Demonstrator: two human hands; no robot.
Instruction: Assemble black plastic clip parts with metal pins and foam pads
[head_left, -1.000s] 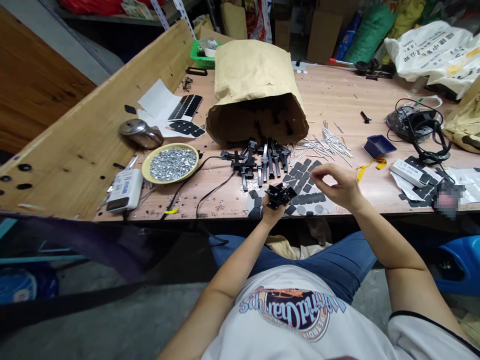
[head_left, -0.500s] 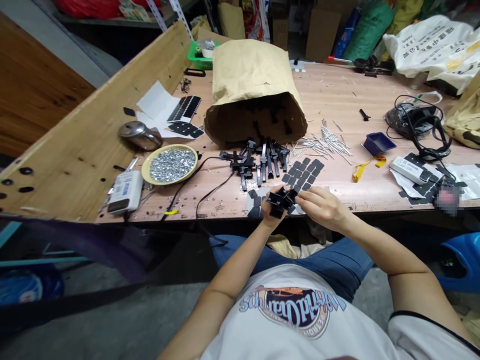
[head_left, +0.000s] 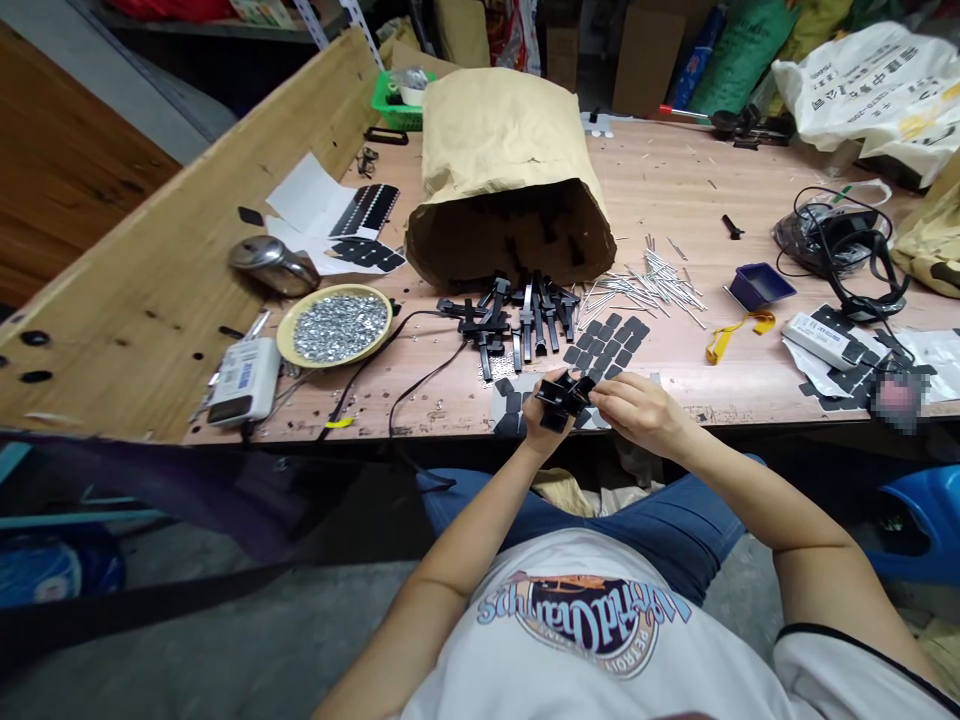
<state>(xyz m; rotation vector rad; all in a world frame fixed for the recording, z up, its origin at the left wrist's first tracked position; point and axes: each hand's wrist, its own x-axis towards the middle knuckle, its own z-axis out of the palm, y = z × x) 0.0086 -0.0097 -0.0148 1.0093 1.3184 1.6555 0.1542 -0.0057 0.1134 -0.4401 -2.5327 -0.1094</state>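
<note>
My left hand grips a black plastic cross-shaped part above the table's front edge. The fingertips of my right hand press against the part's right side. Behind them, a pile of similar black plastic parts lies spilling from the mouth of a tipped brown paper sack. Black rubber pads lie on the table just beyond my hands, and more sit on a white sheet under my left hand.
Loose metal pins lie right of the sack. A yellow plate of metal bits and a white power bank sit left, with a black cable between. A blue tray and a coiled cable are right.
My right hand has moved from above the pads, left and onto the black part. Both hands now meet at the part, and the part has barely moved.
</note>
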